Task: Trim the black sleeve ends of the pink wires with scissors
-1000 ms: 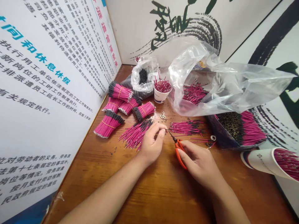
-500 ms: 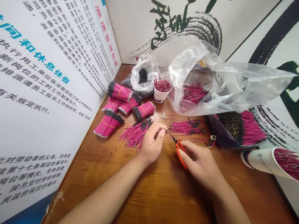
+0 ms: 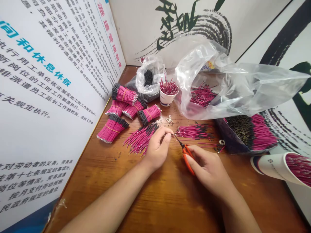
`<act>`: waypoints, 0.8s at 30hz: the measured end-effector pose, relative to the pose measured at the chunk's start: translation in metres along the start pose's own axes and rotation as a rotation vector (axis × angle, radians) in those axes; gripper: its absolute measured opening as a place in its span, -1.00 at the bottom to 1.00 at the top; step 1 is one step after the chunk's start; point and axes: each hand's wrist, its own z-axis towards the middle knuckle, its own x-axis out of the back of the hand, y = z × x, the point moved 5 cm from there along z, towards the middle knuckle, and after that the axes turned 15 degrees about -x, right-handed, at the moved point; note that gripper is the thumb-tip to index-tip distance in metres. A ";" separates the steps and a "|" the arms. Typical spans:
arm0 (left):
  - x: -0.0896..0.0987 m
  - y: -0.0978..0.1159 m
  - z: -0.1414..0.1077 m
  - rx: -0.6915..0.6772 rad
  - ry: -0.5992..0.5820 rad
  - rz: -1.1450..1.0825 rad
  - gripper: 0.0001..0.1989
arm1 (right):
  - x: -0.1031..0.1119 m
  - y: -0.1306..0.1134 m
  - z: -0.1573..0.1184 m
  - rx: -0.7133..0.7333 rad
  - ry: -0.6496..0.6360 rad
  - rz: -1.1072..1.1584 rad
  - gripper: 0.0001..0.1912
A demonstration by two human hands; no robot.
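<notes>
Head view shifted slightly; wall poster (image 3: 48, 74) slid left in frame, ink calligraphy (image 3: 191, 26) rode higher

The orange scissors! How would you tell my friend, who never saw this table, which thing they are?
Find the wooden table, then the person's right hand resting on it. Under those fingers sit small scissors with orange handles and a thin dark tip pointing toward the left hand. The wires nearby are pink and black, so the orange handles stand out.

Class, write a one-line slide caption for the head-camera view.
The right hand holds orange-handled snips near the left hand, beside loose pink wires on a wooden table.
</notes>
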 end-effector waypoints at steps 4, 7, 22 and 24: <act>0.000 0.001 0.001 -0.004 0.004 -0.010 -0.84 | 0.000 0.000 -0.001 -0.006 -0.014 0.011 -0.74; 0.000 0.002 0.001 -0.007 -0.001 -0.014 -0.84 | -0.001 0.000 -0.001 -0.001 -0.012 0.014 -0.74; 0.000 0.001 0.000 0.009 -0.006 -0.042 -0.80 | 0.001 -0.003 -0.001 0.064 0.044 -0.061 -0.75; 0.000 0.000 0.000 0.013 -0.006 -0.038 -0.79 | 0.001 -0.003 0.000 0.065 0.060 -0.065 -0.76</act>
